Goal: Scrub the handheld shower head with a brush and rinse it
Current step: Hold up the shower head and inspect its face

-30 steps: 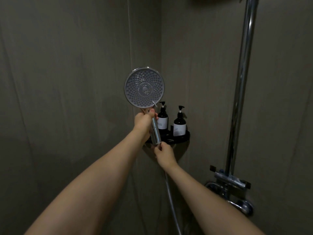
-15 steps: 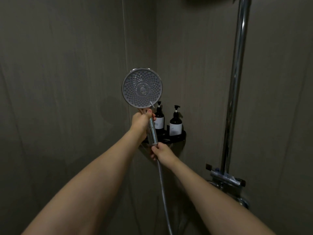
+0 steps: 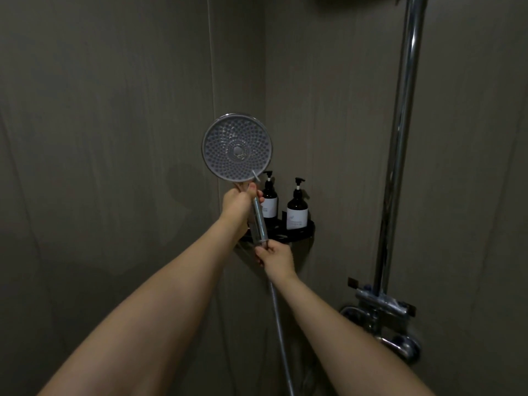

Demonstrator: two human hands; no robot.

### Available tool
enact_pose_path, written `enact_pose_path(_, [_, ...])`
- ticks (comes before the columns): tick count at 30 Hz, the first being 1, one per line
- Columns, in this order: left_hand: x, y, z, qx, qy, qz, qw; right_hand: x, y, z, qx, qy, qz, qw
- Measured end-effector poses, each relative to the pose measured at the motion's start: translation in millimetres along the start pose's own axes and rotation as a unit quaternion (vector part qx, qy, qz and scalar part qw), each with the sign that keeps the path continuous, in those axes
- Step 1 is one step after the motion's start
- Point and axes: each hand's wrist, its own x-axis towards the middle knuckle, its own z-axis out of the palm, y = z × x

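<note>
Shower head (image 3: pixel 237 148) upright, face toward camera, left hand (image 3: pixel 238 202) gripping handle, right hand (image 3: pixel 275 257) pinching its base

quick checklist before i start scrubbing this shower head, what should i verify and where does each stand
1. Steady hold on the round chrome shower head with grey nozzle face: ok, the left hand grips the top of its handle.
2. Lower end supported: ok, the right hand holds the handle base where the metal hose joins.
3. Nozzle face turned toward you: ok.
4. Brush at hand: not ok, none in view and both hands are busy.
5. Water off: cannot tell for the chrome mixer valve; no spray shows.
6. Clearance from the two dark pump bottles on the black corner shelf: cannot tell, they sit just behind the handle.
</note>
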Motion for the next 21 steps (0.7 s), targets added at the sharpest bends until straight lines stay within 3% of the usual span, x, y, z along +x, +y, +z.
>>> enact_pose_path(3, [2.8, 1.2, -6.4, -0.019, -0.032, -0.014, 0.999, -2.3, -2.0, -6.3, 0.040, -0.079, 0.022, 0.996])
enact_pose_path(6, [2.3, -1.1, -14.2, -0.046, -0.065, -0.037, 0.996, -3.1, -4.9, -15.6, 0.131, -0.190, 0.100, 0.968])
enact_pose_path(9, [3.5, -6.1, -17.4, -0.052, -0.075, -0.047, 0.995, -3.2, -6.7, -13.8, 0.094, -0.224, 0.122, 0.962])
enact_pose_path(14, [3.3, -7.4, -13.1, -0.047, -0.033, -0.032, 0.998, 0.3, 1.3, 2.0, -0.071, -0.160, 0.052, 0.983])
enact_pose_path(21, [-1.3, -4.0, 0.9, -0.003, 0.028, 0.009, 1.000, -2.7, -3.9, 2.7, -0.177, -0.019, -0.026, 0.984])
